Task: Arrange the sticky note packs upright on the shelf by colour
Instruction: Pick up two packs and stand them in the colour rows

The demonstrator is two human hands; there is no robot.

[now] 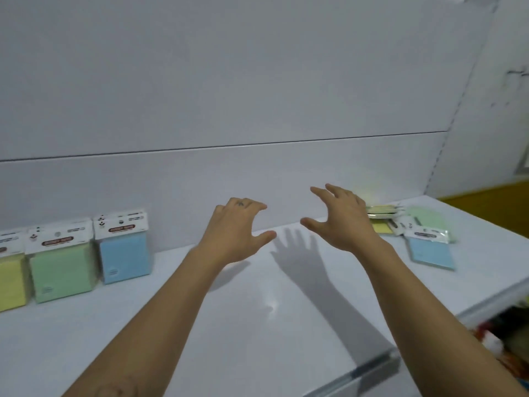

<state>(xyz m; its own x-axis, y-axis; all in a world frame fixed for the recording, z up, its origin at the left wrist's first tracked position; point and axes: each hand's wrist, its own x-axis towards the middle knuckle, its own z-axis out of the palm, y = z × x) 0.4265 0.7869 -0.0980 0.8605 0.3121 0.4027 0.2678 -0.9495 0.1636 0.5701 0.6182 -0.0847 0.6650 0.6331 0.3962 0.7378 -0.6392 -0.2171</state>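
Note:
Three sticky note packs stand upright against the back wall at the left of the white shelf [257,325]: a yellow pack [11,279], a green pack [61,267] and a blue pack [124,253]. At the right, more packs lie flat in a loose pile: a blue pack [430,250], a green pack [428,220], a yellow pack [382,227] and another pale pack [382,211] behind my hand. My left hand [237,233] and my right hand [342,222] hover over the middle of the shelf, fingers spread and loosely bent, holding nothing.
A white panel wall [257,96] backs the shelf. The shelf's front edge [372,368] runs diagonally at lower right, with coloured goods [503,330] below it. An orange-yellow surface [492,202] shows at the far right.

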